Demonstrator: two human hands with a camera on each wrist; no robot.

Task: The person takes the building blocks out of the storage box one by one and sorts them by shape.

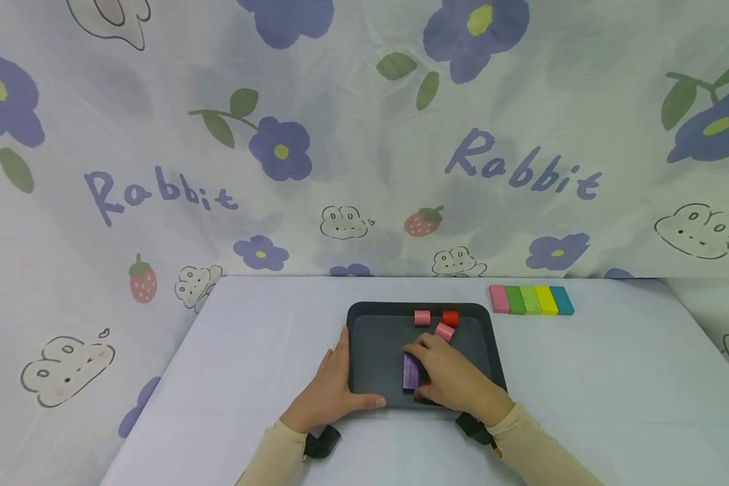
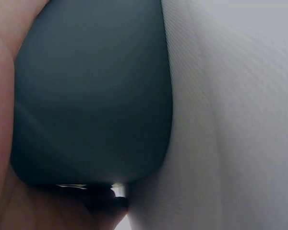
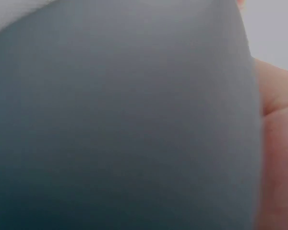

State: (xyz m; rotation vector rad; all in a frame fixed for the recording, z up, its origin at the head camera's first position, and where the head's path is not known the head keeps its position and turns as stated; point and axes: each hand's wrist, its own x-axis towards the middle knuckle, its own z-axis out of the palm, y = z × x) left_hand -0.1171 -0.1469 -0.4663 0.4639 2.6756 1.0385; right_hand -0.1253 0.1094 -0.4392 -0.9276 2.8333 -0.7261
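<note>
A dark grey rectangular tray (image 1: 373, 358) lies on the white table, its underside curve filling much of the left wrist view. At its front left corner my left hand (image 1: 330, 395) steadies it, fingers straight along the left side and thumb laid over the front rim. Inside the tray, my right hand (image 1: 452, 371) grips a purple rectangular block (image 1: 410, 372), forefinger at its far end and thumb at its near end. A bit of red shows under the right palm, mostly hidden. Pink cylinder blocks (image 1: 422, 318) and a red cylinder block (image 1: 450, 318) lie toward the tray's back.
Behind the tray on the right, several flat blocks in pink, green, yellow and blue (image 1: 531, 300) lie side by side. A patterned curtain (image 1: 364, 169) hangs at the table's back edge. Black wrist cameras (image 1: 323, 442) sit beneath both wrists.
</note>
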